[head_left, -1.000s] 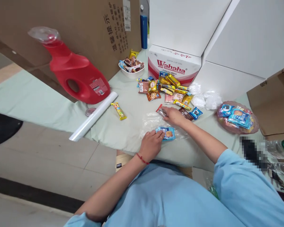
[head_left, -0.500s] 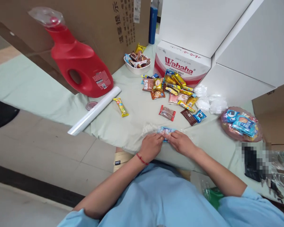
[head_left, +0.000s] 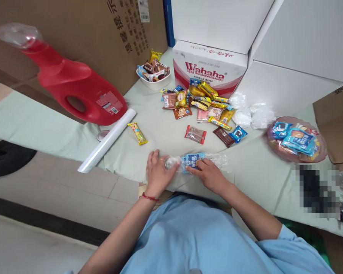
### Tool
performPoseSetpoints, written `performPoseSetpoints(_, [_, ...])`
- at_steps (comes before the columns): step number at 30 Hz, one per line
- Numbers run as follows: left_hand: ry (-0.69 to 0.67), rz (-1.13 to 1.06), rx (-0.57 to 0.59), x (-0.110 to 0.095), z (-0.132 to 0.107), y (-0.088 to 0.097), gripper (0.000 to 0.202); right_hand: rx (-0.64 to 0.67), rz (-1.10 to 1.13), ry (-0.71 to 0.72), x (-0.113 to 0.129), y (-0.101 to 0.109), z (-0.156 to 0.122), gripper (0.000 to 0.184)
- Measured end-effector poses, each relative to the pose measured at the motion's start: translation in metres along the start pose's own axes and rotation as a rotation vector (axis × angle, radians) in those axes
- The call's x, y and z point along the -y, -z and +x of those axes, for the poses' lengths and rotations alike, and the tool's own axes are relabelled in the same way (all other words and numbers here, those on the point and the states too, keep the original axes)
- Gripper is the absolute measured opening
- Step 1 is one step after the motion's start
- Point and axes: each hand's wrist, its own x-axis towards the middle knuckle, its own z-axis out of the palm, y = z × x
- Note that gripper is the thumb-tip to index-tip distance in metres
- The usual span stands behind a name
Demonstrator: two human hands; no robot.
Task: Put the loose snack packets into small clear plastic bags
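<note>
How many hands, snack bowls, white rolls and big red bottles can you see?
Hands: 2 (left hand, right hand)
Snack bowls: 2 (white bowl, pink bowl)
White roll: 1
Red bottle: 1
Total: 6

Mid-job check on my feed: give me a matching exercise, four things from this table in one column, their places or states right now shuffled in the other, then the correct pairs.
Things:
1. light-blue snack packet nearest the person
2. yellow snack bar
3. small white bowl
4. red jug

Places or states:
A. clear plastic cover over its top
B. filled with wrapped snacks
C. on the pale green cloth, just right of the white roll
D. touched by the right hand, with clear plastic film about it

Pairs: 1-D, 2-C, 3-B, 4-A
</note>
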Motion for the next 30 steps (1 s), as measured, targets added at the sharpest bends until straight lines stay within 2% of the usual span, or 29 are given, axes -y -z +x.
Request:
performPoseSetpoints(3, [-0.017, -0.072, 0.105, -0.017, -0.008, 0.004, 0.020, 0.007, 0.024, -0.009, 0.000, 0.001, 0.002, 0.056])
performPoseSetpoints(6, [-0.006, -0.221, 0.163, -0.043, -0.014, 0.008, 0.015, 0.013, 0.072, -0.023, 0.003, 0.000, 0.003, 0.049])
performPoseSetpoints(9, [-0.231, -0.274, 0.300, -0.071, -0.019, 0.001, 0.022, -0.022, 0.164, -0.040, 0.003, 0.002, -0.001, 0.035])
performPoseSetpoints(12, [-0.446, -0.075, 0.422, -0.086, -0.024, -0.014, 0.039, -0.054, 0.345, 0.020, -0.004, 0.015, -0.014, 0.030])
performPoseSetpoints(14, [-0.523, 0.098, 0.437, -0.087, -0.028, -0.022, 0.044, -0.089, 0.479, 0.060, -0.013, 0.026, -0.028, 0.033])
performPoseSetpoints(15, [-0.558, 0.160, 0.434, -0.086, -0.030, -0.025, 0.046, -0.143, 0.504, 0.022, -0.018, 0.030, -0.035, 0.035])
performPoseSetpoints(17, [-0.629, 0.240, 0.429, -0.083, -0.032, -0.027, 0.050, -0.304, 0.413, -0.185, -0.028, 0.035, -0.049, 0.035])
performPoseSetpoints(19, [-0.681, 0.294, 0.437, -0.080, -0.033, -0.027, 0.053, -0.416, 0.208, -0.440, -0.034, 0.033, -0.059, 0.039])
performPoseSetpoints(21, [-0.710, 0.332, 0.452, -0.077, -0.032, -0.026, 0.052, -0.385, 0.082, -0.569, -0.038, 0.030, -0.065, 0.036])
performPoseSetpoints(24, [-0.753, 0.356, 0.466, -0.071, -0.032, -0.027, 0.053, -0.278, 0.172, -0.598, -0.038, 0.034, -0.058, 0.014])
performPoseSetpoints(28, [-0.819, 0.382, 0.431, -0.063, -0.038, -0.033, 0.053, -0.239, 0.315, -0.507, -0.019, 0.054, -0.012, 0.011])
performPoseSetpoints(30, [-0.846, 0.403, 0.421, -0.061, -0.043, -0.037, 0.048, -0.116, 0.223, -0.438, -0.001, 0.061, 0.022, 0.011])
